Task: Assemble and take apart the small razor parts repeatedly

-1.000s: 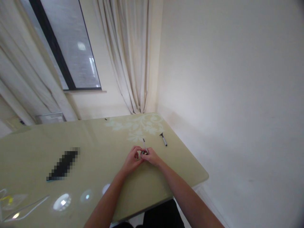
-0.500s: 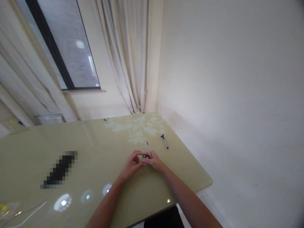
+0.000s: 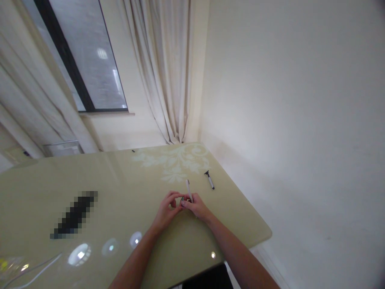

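Close together over the table (image 3: 120,176), my two hands meet at a small dark and green object (image 3: 182,198). My left hand (image 3: 169,205) is curled, its thumb and fingertips pinching at that object, which the fingers mostly cover. In my right hand (image 3: 194,204), closed, a slim white toothbrush (image 3: 189,188) points up and away with its darker bristle end at the top. The right thumb also presses against the small object. To the right of the hands lies a razor (image 3: 209,180) with a dark head and a grey and black handle.
A blurred-out dark shape (image 3: 75,214) lies on the table to the left. A white cable (image 3: 42,269) and clear plastic with a yellow spot (image 3: 7,265) are at the near left. One small dark piece (image 3: 133,151) sits at the far edge. A wall (image 3: 285,140) borders the right side.
The toothbrush has shifted very slightly to the right in my right hand. Both hands keep nearly the same place and grip; the view has moved a little.
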The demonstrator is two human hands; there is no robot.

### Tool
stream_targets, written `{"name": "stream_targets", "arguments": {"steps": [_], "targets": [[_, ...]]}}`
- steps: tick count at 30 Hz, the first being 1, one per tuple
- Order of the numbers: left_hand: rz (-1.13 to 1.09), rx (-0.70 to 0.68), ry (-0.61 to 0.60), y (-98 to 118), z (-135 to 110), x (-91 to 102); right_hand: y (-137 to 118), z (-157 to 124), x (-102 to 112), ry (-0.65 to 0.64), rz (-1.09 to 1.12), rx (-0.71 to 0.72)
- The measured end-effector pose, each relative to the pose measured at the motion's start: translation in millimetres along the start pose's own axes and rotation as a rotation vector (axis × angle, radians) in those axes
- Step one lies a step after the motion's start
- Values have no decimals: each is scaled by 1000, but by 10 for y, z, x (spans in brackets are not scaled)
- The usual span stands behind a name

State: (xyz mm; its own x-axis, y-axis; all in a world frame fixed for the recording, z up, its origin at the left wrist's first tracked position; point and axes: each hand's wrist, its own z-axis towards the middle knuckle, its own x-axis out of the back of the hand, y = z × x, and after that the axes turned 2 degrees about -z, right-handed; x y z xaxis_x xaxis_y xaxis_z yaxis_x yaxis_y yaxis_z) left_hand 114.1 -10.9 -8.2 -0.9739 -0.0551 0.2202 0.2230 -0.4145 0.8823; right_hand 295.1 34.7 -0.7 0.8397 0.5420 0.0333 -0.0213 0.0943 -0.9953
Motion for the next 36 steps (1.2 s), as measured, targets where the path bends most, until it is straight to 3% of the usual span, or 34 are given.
{"name": "stream_targets", "arguments": {"steps": [6, 13, 21, 29, 36], "targets": [[-10, 19, 16, -15, 19, -52, -14, -2, -19, 17, -6, 18], [24, 28, 121, -32, 56, 60, -25, 15, -23, 198, -145, 123], [-11, -12, 42, -4, 20, -45, 37, -12, -20, 108, -49, 32], [-61, 38, -28, 10, 19, -31, -32, -31, 61, -68, 6, 19], [-51, 152, 102, -40, 40, -13, 58, 50, 7, 88, -69, 113]]}}
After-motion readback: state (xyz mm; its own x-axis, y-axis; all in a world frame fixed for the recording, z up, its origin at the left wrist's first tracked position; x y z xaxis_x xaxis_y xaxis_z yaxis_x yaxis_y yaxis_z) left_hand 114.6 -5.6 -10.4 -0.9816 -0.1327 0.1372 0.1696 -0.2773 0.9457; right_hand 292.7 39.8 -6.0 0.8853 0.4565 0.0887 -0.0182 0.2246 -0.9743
